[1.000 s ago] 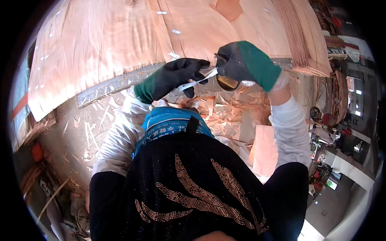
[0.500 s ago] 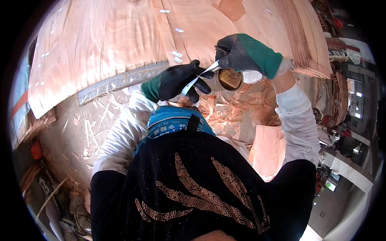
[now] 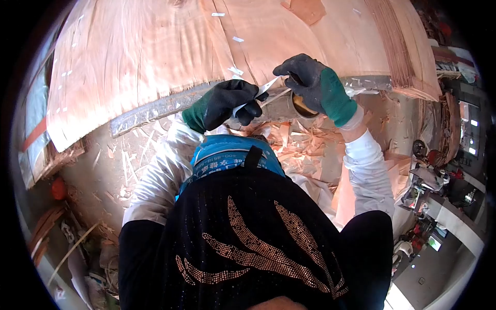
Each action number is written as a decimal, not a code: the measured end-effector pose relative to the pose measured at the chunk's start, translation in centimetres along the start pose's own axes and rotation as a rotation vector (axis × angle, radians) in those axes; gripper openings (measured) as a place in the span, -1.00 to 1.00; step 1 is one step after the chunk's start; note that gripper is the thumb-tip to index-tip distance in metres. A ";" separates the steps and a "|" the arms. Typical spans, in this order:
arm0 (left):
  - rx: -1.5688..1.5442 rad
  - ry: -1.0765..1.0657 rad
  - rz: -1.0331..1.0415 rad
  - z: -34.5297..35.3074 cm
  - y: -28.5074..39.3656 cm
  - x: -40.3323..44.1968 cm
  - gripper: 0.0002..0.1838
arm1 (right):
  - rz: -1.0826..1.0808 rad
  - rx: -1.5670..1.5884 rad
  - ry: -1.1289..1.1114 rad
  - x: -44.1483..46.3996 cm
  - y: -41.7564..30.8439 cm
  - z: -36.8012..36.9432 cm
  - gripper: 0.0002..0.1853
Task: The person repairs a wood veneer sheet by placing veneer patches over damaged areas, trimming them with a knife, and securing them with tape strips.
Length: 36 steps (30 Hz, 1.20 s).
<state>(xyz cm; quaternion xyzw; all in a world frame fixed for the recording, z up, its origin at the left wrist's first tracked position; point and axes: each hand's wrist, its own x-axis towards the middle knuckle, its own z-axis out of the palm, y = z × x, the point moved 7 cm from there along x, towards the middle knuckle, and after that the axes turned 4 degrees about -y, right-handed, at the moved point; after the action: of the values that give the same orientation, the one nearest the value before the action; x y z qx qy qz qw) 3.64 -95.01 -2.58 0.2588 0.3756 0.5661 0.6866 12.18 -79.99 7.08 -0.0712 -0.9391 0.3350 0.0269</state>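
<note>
My left hand (image 3: 230, 103), in a black and green glove, has its fingers wrapped round a white tape strip (image 3: 266, 87). The strip's free end points up and right toward my right hand (image 3: 311, 82), gloved the same way. Thumb and forefinger of my right hand are bent close together near that end; whether they touch it is too small to tell. Just below my right hand is a round container (image 3: 302, 106) with something yellowish-brown inside. Behind both hands lies a wide sheet of wood veneer (image 3: 150, 46) with small white tape pieces on it.
A grey metal-like edge (image 3: 150, 112) runs along the veneer's near side. Wood scraps (image 3: 305, 147) litter the floor below my hands. A blue printed apron (image 3: 227, 152) covers my lap. Cluttered items and a red object (image 3: 59, 188) stand at the sides.
The tape strip, earlier stretched between both hands, now sticks out short from my left hand. My right hand has turned and moved slightly down. The view has shifted a little.
</note>
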 end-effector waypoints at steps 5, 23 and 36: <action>0.228 0.205 -0.174 -2.1 -0.9 -0.1 -0.74 | 0.130 0.077 0.165 -2.4 3.1 1.4 -0.69; 0.002 -0.070 -0.166 -0.8 -2.9 0.9 -0.68 | 0.259 0.865 0.541 -6.9 6.0 9.0 -0.63; 0.795 0.257 0.460 2.2 0.5 1.3 -0.39 | 0.211 -0.026 0.147 -2.7 1.2 0.8 -0.82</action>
<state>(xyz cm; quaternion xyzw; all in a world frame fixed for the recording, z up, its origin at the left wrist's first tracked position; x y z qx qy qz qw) 5.27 -93.47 -1.23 0.5057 0.5779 0.5432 0.3394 14.87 -80.04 5.69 -0.1944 -0.9262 0.3177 0.0594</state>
